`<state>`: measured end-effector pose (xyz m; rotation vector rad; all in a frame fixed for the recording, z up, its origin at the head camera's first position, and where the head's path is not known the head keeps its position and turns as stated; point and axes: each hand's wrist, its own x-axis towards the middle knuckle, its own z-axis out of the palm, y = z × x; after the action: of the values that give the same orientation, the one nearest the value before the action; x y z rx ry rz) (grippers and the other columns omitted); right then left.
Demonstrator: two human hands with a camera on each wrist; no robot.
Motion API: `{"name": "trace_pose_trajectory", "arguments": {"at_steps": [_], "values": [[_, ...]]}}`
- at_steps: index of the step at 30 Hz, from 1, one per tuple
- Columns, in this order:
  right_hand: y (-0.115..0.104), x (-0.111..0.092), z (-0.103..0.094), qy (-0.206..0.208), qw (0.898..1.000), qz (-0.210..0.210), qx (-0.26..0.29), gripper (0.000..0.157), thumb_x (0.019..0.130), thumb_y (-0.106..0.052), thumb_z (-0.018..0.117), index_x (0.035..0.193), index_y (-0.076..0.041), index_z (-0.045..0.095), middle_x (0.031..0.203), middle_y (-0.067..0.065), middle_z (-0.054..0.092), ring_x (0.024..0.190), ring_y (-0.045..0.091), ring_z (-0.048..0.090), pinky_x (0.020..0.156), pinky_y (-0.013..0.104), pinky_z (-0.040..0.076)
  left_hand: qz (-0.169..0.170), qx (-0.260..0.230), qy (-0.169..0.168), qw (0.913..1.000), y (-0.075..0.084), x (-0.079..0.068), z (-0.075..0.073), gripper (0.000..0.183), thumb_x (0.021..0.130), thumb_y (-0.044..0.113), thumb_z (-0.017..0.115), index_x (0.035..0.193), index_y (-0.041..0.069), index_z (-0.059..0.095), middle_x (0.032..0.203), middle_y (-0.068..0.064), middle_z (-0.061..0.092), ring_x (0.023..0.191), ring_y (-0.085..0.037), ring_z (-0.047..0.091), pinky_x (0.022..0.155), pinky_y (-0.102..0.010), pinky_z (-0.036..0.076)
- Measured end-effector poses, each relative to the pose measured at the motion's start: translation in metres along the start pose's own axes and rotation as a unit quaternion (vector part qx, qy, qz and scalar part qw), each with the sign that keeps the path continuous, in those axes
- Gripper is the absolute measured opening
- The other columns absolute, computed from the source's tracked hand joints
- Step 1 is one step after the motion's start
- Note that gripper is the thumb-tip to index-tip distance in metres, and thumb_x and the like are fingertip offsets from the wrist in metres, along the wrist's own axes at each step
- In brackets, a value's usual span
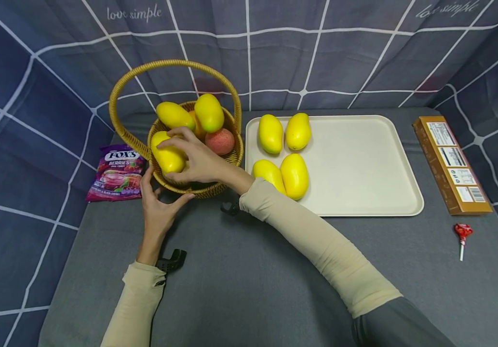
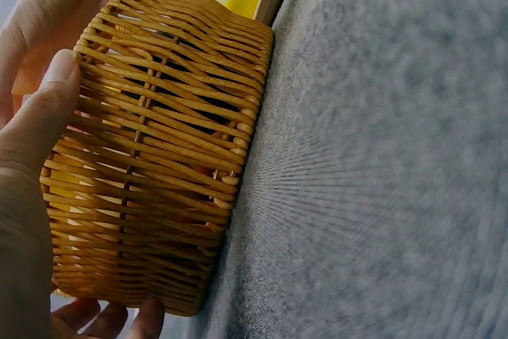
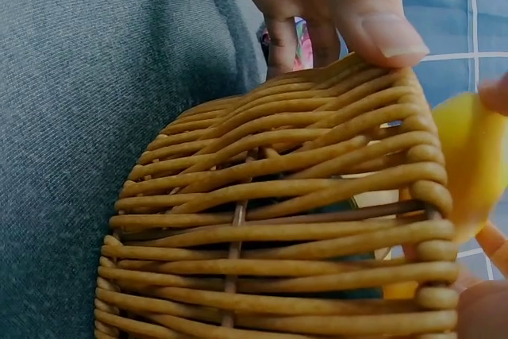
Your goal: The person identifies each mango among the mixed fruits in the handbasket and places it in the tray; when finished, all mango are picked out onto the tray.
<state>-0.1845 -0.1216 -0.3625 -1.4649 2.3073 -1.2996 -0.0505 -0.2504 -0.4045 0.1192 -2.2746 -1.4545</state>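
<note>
A wicker basket [image 1: 211, 191] with a tall hoop handle holds fruit at the left back of the table. My right hand [image 1: 203, 161] reaches over its near rim and grips a yellow mango [image 1: 167, 155], thumb on one side and fingers on the other. Against the basket's near left side, my left hand [image 1: 157, 205] holds the woven wall, thumb and fingers spread around it; the left wrist view shows this wall [image 2: 159, 156] up close. Two more mangoes, one here [image 1: 208, 113], lie behind, with a reddish peach [image 1: 220, 141] and a partly hidden orange fruit [image 1: 197, 127].
Right of the basket, a cream tray [image 1: 361, 166] carries several mangoes [image 1: 295, 176] at its left end. A purple candy bag [image 1: 118, 173] lies left of the basket. Far right are a brown box [image 1: 452, 166] and a red lollipop [image 1: 463, 232]. Grid-patterned cloth [image 1: 283, 62] stands behind.
</note>
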Motion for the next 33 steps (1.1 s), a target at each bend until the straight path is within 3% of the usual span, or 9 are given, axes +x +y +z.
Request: {"name": "trace_pose_trajectory", "arguments": {"at_steps": [7, 11, 14, 18, 21, 23, 29, 33], "values": [[0.0, 0.003, 0.001, -0.009, 1.0, -0.024, -0.002, 0.06, 0.082, -0.032, 0.076, 0.136, -0.013, 0.057, 0.154, 0.013, 0.027, 0.141, 0.021, 0.029, 0.106, 0.023, 0.036, 0.003, 0.002, -0.003, 1.0, 0.0, 0.0, 0.0, 0.098, 0.071, -0.009, 0.081, 0.151, -0.004, 0.023, 0.153, -0.024, 0.024, 0.137, -0.032, 0.031, 0.103, -0.057, 0.034], [-0.002, 0.006, -0.001, -0.039, 0.999, -0.021, -0.003, 0.062, 0.086, -0.035, 0.073, 0.142, -0.016, 0.053, 0.161, 0.013, 0.018, 0.149, 0.019, 0.017, 0.112, 0.026, 0.031, 0.003, 0.003, -0.005, 1.0, 0.001, 0.0, 0.001, 0.098, 0.072, -0.009, 0.081, 0.151, -0.004, 0.022, 0.152, -0.025, 0.024, 0.135, -0.032, 0.032, 0.104, -0.057, 0.034], [-0.004, 0.009, -0.002, -0.064, 0.998, -0.011, -0.008, 0.065, 0.087, -0.034, 0.073, 0.145, -0.018, 0.049, 0.163, 0.011, 0.016, 0.149, 0.019, 0.015, 0.112, 0.027, 0.03, 0.004, -0.003, -0.006, 1.0, 0.001, 0.0, 0.0, 0.098, 0.074, 0.002, 0.084, 0.151, -0.002, 0.023, 0.152, -0.023, 0.026, 0.135, -0.032, 0.033, 0.105, -0.056, 0.034], [-0.006, 0.013, -0.001, -0.074, 0.997, 0.008, -0.02, 0.068, 0.085, -0.036, 0.074, 0.146, -0.02, 0.047, 0.163, 0.009, 0.016, 0.148, 0.018, 0.018, 0.109, 0.024, 0.032, 0.004, -0.005, -0.008, 1.0, -0.001, 0.0, -0.001, 0.099, 0.075, 0.018, 0.086, 0.152, 0.003, 0.024, 0.153, -0.019, 0.027, 0.136, -0.03, 0.033, 0.105, -0.042, 0.037], [-0.005, 0.014, 0.0, -0.063, 0.998, 0.01, -0.02, 0.069, 0.083, -0.036, 0.076, 0.144, -0.019, 0.048, 0.162, 0.009, 0.018, 0.147, 0.017, 0.02, 0.107, 0.022, 0.033, 0.004, -0.002, -0.007, 1.0, -0.001, 0.001, -0.001, 0.099, 0.075, 0.018, 0.086, 0.152, 0.004, 0.025, 0.154, -0.017, 0.027, 0.136, -0.028, 0.032, 0.103, -0.035, 0.037], [-0.005, 0.011, -0.001, -0.048, 0.999, 0.001, -0.015, 0.069, 0.082, -0.034, 0.077, 0.143, -0.018, 0.051, 0.161, 0.009, 0.02, 0.146, 0.017, 0.022, 0.107, 0.022, 0.034, 0.003, -0.001, -0.006, 1.0, -0.002, 0.0, -0.001, 0.099, 0.075, 0.016, 0.086, 0.152, 0.003, 0.025, 0.155, -0.016, 0.026, 0.136, -0.027, 0.032, 0.104, -0.037, 0.037], [-0.004, -0.007, -0.014, -0.005, 1.0, -0.029, 0.004, 0.066, 0.079, -0.029, 0.08, 0.138, -0.015, 0.055, 0.158, 0.01, 0.024, 0.142, 0.017, 0.029, 0.107, 0.024, 0.036, 0.002, -0.007, -0.007, 0.9999, -0.002, 0.001, -0.001, 0.1, 0.074, 0.011, 0.086, 0.151, -0.003, 0.023, 0.155, -0.022, 0.024, 0.138, -0.031, 0.03, 0.104, -0.058, 0.034], [-0.003, -0.026, -0.031, 0.011, 0.999, -0.043, 0.0, 0.065, 0.078, -0.03, 0.081, 0.136, -0.014, 0.057, 0.157, 0.012, 0.025, 0.143, 0.018, 0.027, 0.107, 0.025, 0.036, 0.001, -0.008, -0.003, 1.0, -0.002, 0.001, -0.001, 0.1, 0.073, 0.003, 0.084, 0.15, -0.006, 0.022, 0.154, -0.027, 0.023, 0.138, -0.036, 0.028, 0.104, -0.062, 0.032]]}}
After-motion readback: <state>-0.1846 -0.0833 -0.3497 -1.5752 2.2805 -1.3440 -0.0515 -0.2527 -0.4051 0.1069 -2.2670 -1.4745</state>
